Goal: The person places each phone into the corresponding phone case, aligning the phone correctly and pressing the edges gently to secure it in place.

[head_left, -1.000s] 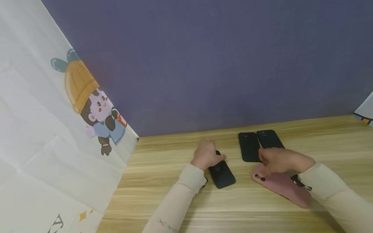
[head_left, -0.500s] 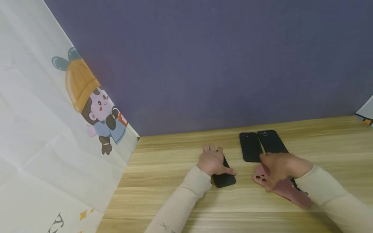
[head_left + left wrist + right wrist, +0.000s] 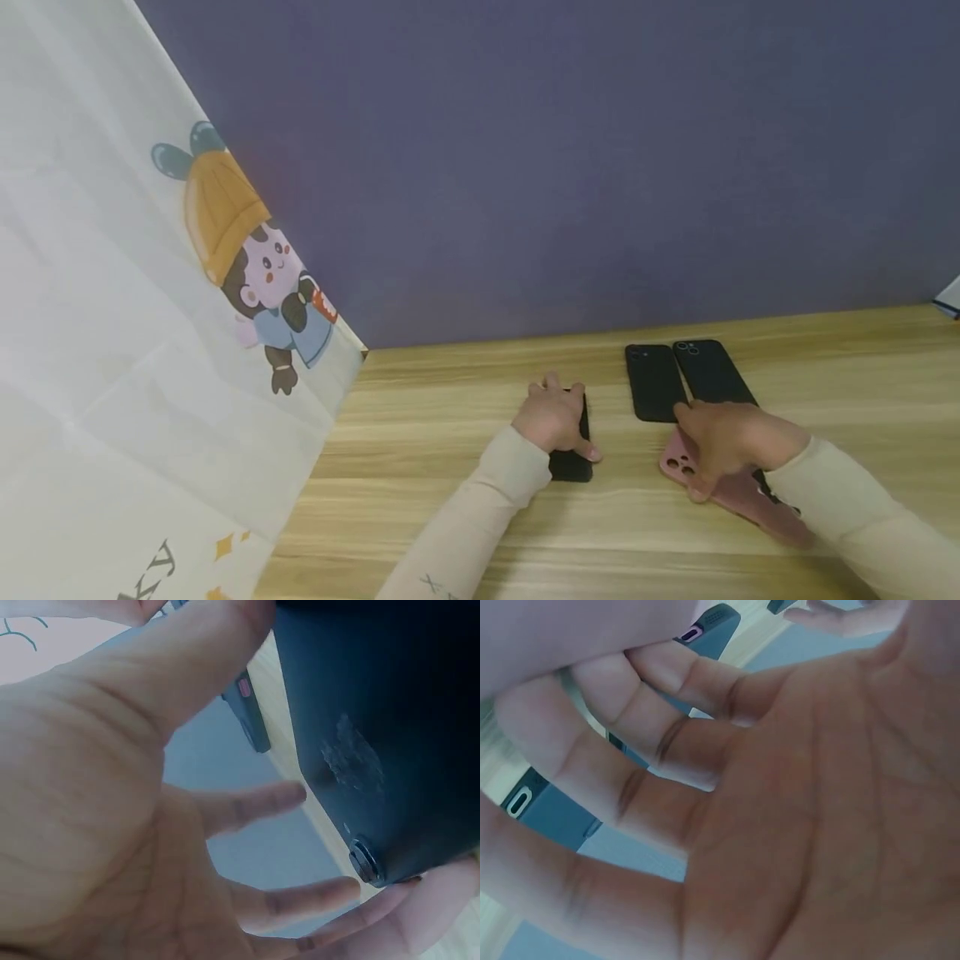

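On the wooden table [image 3: 450, 433] my left hand [image 3: 557, 414] grips a black phone [image 3: 572, 467], thumb along its right edge and fingers over its far end. In the left wrist view the palm [image 3: 90, 825] faces the dark phone back [image 3: 375, 712], with fingertips reaching under its lower edge. My right hand [image 3: 723, 437] holds a pink phone case [image 3: 738, 496] that lies slanted on the table, thumb at its near edge. In the right wrist view the fingers [image 3: 630, 750] curl round the pink case [image 3: 570, 630].
Two black phone cases [image 3: 654, 383] [image 3: 712, 375] lie side by side just beyond my right hand. A white cloth with a cartoon figure [image 3: 150, 375] hangs at the left. A purple wall [image 3: 562, 167] closes the table's far edge.
My left hand has turned the black phone from a slant to nearly straight. My right hand has closed lower round the pink case, thumb now at its near edge.
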### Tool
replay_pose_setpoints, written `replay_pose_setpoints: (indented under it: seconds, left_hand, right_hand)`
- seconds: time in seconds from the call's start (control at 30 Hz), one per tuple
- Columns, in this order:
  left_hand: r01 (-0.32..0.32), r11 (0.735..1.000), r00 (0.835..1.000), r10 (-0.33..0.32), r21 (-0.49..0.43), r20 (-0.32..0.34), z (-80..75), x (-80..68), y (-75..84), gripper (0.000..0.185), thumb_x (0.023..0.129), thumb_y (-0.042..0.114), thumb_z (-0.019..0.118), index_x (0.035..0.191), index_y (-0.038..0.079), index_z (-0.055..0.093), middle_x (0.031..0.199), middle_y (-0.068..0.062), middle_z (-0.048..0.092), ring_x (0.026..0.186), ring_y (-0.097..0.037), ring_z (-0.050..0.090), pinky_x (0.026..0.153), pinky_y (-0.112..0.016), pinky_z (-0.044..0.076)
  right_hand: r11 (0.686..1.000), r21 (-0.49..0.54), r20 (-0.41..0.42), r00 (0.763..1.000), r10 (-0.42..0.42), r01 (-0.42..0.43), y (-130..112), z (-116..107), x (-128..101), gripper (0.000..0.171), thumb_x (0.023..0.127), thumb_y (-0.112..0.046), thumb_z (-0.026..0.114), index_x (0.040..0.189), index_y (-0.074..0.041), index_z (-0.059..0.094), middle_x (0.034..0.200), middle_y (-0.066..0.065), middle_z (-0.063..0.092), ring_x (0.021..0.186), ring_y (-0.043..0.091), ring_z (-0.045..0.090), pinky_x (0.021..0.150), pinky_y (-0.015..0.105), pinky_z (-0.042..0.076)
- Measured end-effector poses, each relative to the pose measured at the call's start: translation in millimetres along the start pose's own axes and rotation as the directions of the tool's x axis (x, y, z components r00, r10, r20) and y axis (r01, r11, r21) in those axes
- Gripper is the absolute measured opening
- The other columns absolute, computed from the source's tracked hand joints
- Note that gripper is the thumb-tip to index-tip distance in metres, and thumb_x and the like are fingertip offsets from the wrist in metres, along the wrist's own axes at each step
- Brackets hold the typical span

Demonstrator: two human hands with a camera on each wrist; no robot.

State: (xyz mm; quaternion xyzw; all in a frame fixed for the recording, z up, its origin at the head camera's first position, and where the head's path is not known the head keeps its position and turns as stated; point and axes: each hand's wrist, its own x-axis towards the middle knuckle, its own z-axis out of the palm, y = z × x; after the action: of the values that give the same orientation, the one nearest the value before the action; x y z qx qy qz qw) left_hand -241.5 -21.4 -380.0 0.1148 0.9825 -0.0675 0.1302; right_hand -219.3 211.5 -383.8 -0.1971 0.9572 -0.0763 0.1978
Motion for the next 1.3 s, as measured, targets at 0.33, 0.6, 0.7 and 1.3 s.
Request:
replay_pose_setpoints:
  seconds: [0.33, 0.6, 0.7, 1.3]
  left_hand:
    - [0.019, 0.991, 1.000, -0.019, -0.134, -0.002, 0.6, 1.1, 1.1, 0.120, 0.065, 0.059, 0.091, 0.161, 0.025, 0.027, 0.154, -0.017, 0.040, 0.130, -0.036, 0.052, 0.087, -0.035, 0.058]
    - [0.051, 0.966, 0.998, -0.043, -0.252, 0.036, 1.6, 3.0, -2.2, 0.123, 0.064, 0.052, 0.095, 0.161, 0.025, 0.025, 0.155, -0.019, 0.038, 0.137, -0.039, 0.046, 0.091, -0.046, 0.058]
    - [0.048, 0.962, 0.998, -0.038, -0.267, 0.041, 0.7, 3.0, -2.9, 0.124, 0.065, 0.050, 0.095, 0.162, 0.024, 0.023, 0.155, -0.019, 0.037, 0.138, -0.040, 0.046, 0.093, -0.047, 0.057]
    - [0.037, 0.929, 0.998, -0.019, -0.369, 0.053, 2.8, 5.4, -11.5, 0.116, 0.060, 0.042, 0.100, 0.152, 0.017, 0.034, 0.131, -0.016, 0.055, 0.107, -0.029, 0.059, 0.089, -0.039, 0.055]
  right_hand:
    - [1.000, -0.006, 0.002, 1.000, 0.002, -0.002, 0.0, 3.8, 0.8, 0.129, 0.058, -0.051, 0.097, 0.148, 0.017, 0.033, 0.149, 0.044, 0.037, 0.132, 0.063, 0.043, 0.104, 0.074, 0.038]
    - [1.000, -0.011, 0.006, 1.000, 0.015, -0.015, -1.4, 3.4, 0.2, 0.130, 0.055, -0.053, 0.096, 0.146, 0.018, 0.035, 0.148, 0.045, 0.037, 0.134, 0.063, 0.041, 0.104, 0.074, 0.038]
    - [1.000, -0.006, 0.010, 1.000, 0.016, -0.016, -0.7, 3.2, 0.6, 0.131, 0.056, -0.053, 0.096, 0.147, 0.018, 0.034, 0.149, 0.046, 0.035, 0.135, 0.064, 0.039, 0.105, 0.074, 0.037]
    - [1.000, -0.030, -0.011, 1.000, 0.008, -0.008, -3.4, 3.2, 0.0, 0.131, 0.051, -0.056, 0.095, 0.144, 0.018, 0.038, 0.145, 0.045, 0.041, 0.131, 0.063, 0.045, 0.103, 0.072, 0.041]
